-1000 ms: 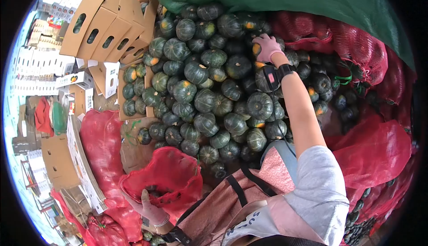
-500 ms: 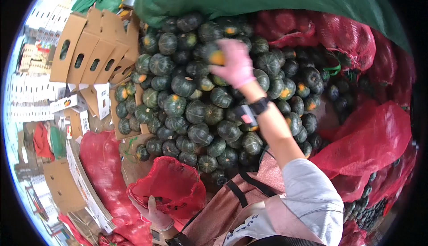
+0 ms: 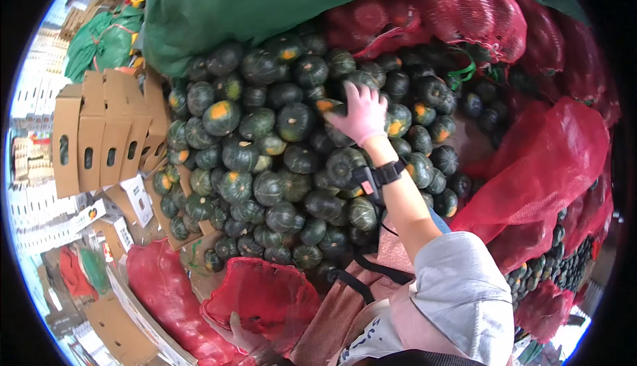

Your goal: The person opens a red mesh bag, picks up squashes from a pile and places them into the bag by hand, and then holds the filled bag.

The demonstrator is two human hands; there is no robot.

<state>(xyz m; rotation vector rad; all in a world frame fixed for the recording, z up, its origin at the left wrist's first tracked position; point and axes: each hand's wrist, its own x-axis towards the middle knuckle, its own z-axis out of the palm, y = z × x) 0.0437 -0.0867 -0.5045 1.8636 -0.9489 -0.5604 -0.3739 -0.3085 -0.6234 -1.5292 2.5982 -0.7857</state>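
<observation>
Dark green squashes, some with orange patches, lie in a big heap in front of me. My right hand, in a pink glove, reaches over the upper part of the heap with fingers spread, touching or just above a squash; nothing is gripped in it. A squash with a large orange patch rests at the heap's upper left. At the lower left, my left hand, gloved too, is at the rim of an open red mesh bag. The bag covers part of its fingers.
Cardboard boxes with oval holes stand at the left. A green cover hangs behind the heap. Full red mesh sacks lie at the back right, with loose red netting at the right. Another red sack lies left of the bag.
My right hand took a squash from the heap's upper right, carried it left and let it go, then came back over the heap, open. The view has shifted; my left hand stayed at the bag.
</observation>
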